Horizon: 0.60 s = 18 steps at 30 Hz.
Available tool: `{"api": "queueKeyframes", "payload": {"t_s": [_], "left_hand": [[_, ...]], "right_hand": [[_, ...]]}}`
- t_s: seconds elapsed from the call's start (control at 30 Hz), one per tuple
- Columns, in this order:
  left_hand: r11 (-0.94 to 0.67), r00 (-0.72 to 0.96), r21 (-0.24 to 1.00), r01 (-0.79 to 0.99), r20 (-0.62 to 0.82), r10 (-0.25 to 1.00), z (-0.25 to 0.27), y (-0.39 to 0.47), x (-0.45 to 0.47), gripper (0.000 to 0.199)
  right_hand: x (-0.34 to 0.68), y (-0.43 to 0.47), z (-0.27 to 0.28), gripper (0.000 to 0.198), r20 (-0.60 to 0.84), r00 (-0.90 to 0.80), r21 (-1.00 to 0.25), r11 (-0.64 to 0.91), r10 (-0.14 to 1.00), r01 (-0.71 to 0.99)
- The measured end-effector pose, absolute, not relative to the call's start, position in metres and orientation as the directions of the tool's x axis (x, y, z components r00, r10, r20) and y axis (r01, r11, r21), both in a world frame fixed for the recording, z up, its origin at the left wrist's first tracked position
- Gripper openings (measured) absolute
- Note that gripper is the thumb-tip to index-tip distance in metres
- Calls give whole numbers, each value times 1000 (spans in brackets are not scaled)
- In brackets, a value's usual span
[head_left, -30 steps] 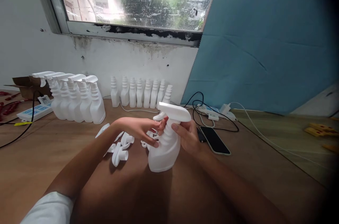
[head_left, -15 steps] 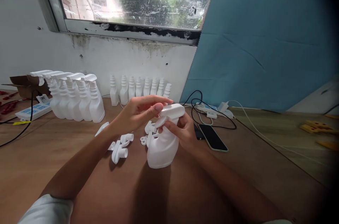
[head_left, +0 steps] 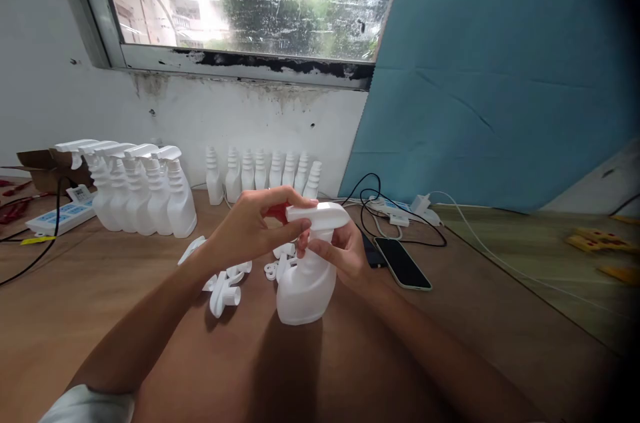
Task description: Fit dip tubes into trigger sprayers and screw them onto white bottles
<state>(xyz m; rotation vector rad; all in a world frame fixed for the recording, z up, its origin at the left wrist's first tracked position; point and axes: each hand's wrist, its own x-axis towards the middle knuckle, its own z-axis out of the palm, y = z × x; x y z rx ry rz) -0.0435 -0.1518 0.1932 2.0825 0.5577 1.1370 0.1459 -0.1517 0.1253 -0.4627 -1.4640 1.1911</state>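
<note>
A white spray bottle (head_left: 306, 293) stands upright on the brown table in front of me, with a white trigger spray head (head_left: 323, 215) on its neck. My left hand (head_left: 270, 223) pinches the nozzle end of the spray head between thumb and fingers. Around the bottle's neck, just under the head, my right hand (head_left: 345, 249) is closed, its thumb across the front. Loose white spray-head parts (head_left: 223, 293) lie left of the bottle, and more small white parts (head_left: 285, 263) lie right behind it, partly hidden.
Several spray bottles with heads (head_left: 145, 193) stand in a row at the back left. Headless bottles (head_left: 247, 173) line the wall. A phone (head_left: 403, 264) lies to the right, near black cables and a power strip (head_left: 390, 208). Another power strip (head_left: 63, 215) is far left.
My left hand has shifted from resting its fingers over the spray head to pinching its nozzle end. The head now sits level, pointing left. My right hand still grips the neck.
</note>
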Motion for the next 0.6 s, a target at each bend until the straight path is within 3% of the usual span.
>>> {"api": "queueKeyframes", "payload": {"t_s": [0.2,0.33,0.43,0.6], "left_hand": [[-667,528,744,39,552,645,194,-151,-44,19],[-658,540,753,34,540,645,193,-151,-44,20],[-670,539,742,36,550,638,193,-150,-45,19],[-676,546,734,61,543,638,195,-151,-46,16]], "right_hand": [[146,-153,127,27,481,-331,-854,347,812,-388],[145,-153,127,37,480,-316,-857,360,819,-369],[146,-152,127,30,474,-371,-857,320,798,-404],[145,-152,127,39,461,-297,-870,360,836,-338]]}}
